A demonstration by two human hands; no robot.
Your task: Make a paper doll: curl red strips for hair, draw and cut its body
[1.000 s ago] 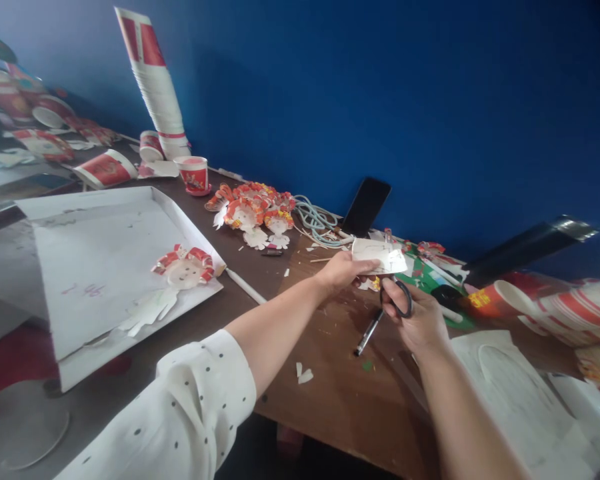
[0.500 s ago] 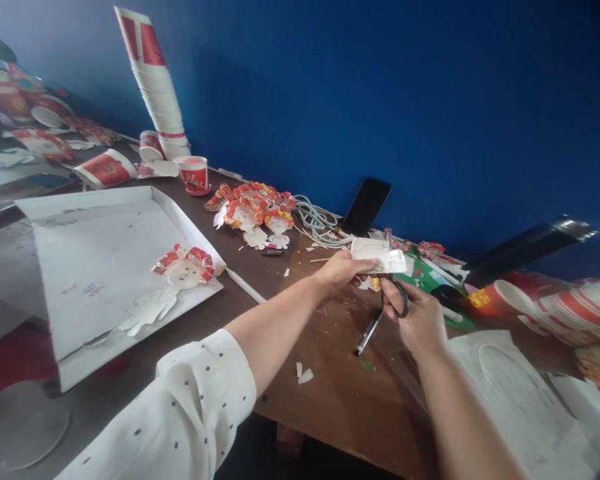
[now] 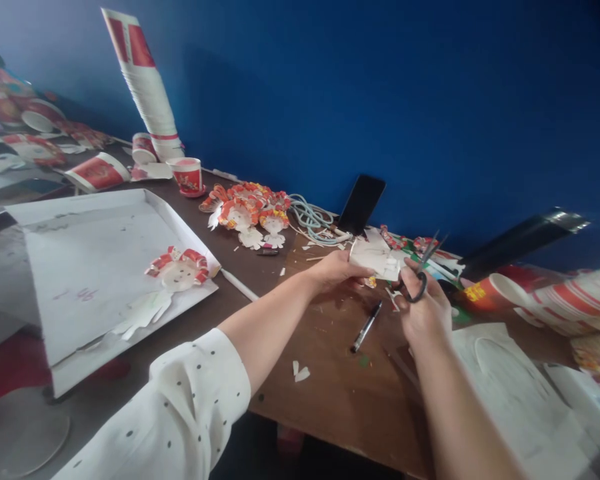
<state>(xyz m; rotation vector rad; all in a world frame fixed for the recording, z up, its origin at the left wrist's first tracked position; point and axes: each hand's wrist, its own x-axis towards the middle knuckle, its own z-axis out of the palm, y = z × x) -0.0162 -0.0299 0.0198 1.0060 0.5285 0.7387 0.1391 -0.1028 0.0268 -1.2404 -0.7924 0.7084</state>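
Between the fingers and thumb of my left hand is a white paper piece with faint drawn lines, held above the brown table. My right hand is closed round black-handled scissors, whose blades point up and away and stand apart. The scissors are just right of the paper. Below the hands a pen lies on the table. White paper scraps lie nearer me, and another thin scrap is beside my right hand.
A phone leans on the blue wall behind a coiled cable. Left of it lies a heap of red and white paper figures. A white box lid holds one more figure. Stacked paper cups lie at right.
The scissors have come away from the paper to the right, and their blades now show pointing upward. The white paper has turned slightly in my left hand. The thin scrap beside my right hand now shows.
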